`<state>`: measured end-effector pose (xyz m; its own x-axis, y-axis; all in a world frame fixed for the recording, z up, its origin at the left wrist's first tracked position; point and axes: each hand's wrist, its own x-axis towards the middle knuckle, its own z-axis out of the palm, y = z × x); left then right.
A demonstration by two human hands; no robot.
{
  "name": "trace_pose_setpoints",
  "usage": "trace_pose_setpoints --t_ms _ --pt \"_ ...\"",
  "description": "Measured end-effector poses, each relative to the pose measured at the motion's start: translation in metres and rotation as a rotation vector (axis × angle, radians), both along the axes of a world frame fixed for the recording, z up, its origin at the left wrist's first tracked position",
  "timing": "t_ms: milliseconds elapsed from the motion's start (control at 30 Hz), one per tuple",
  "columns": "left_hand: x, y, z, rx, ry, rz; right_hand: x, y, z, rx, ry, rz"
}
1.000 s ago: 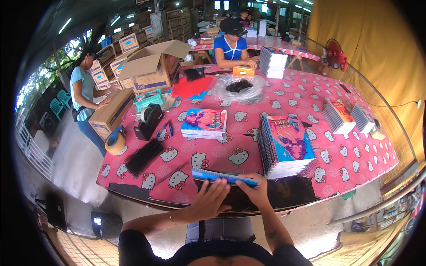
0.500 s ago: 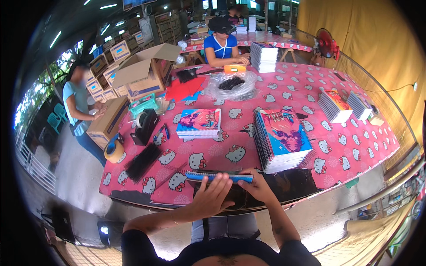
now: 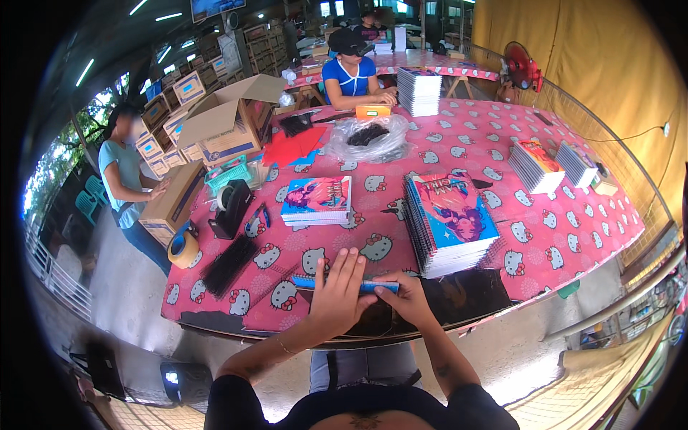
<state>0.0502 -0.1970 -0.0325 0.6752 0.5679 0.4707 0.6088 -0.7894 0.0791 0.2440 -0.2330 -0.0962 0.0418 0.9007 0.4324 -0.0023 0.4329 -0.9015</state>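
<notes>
A spiral notebook [image 3: 377, 286] with a blue cover stands edge-up at the table's near edge, its narrow side toward me. My left hand [image 3: 338, 292] lies across it with the fingers stretched out, pointing away from me. My right hand [image 3: 407, 298] grips its right end, thumb on the near side. Just beyond my right hand rises a tall stack of spiral notebooks [image 3: 456, 222] with pink and blue covers. A shorter stack of the same notebooks [image 3: 316, 199] sits farther off to the left. Thin black wires [image 3: 229, 265] lie in a bundle left of my hands.
At left are a tape dispenser [image 3: 231, 208], a tape roll [image 3: 183, 249], pliers [image 3: 259, 216] and a teal basket [image 3: 229, 172]. An open carton [image 3: 233, 129] stands behind. A plastic bag [image 3: 367, 139] lies mid-table. More notebooks [image 3: 536, 166] stand right. Co-workers are across and left.
My left hand has slid forward over the notebook, its fingers now reaching past the far side. The notebook and my right hand have shifted slightly left. The view has also shifted a little.
</notes>
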Motion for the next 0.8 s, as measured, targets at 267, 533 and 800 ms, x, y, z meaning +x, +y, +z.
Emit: trace_pose_setpoints --t_ms 267,533,800 --pt "-0.008 0.024 0.010 0.003 -0.193 -0.192 -0.001 0.001 0.005 -0.025 -0.057 -0.025" --pt "-0.002 0.045 0.057 -0.484 0.314 -0.215 -0.004 0.001 0.006 0.039 -0.068 0.008" --pt "-0.017 0.042 0.028 -0.168 -0.016 -0.264 -0.003 0.001 0.006 -0.055 -0.095 -0.011"
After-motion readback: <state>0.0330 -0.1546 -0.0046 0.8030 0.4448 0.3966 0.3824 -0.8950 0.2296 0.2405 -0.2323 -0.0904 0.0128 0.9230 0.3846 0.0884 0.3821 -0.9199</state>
